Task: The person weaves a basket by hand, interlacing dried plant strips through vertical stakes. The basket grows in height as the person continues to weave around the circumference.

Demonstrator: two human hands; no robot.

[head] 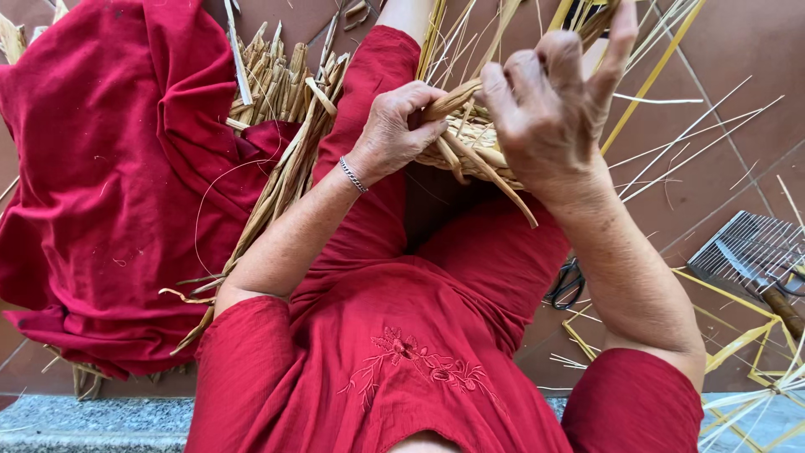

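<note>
Two hands on the half-woven straw basket (470, 143) over her lap: left hand (394, 130) pinches a flat straw strand (449, 102) that runs rightward toward the right hand (549, 109), whose fingers are spread loose, gripping nothing, just touching the basket's right rim.

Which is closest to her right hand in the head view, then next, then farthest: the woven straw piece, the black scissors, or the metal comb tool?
From the right hand:
1. Woven straw piece, touching it, just to its left.
2. Black scissors, on the floor below the forearm.
3. Metal comb tool, far right on the floor.
</note>
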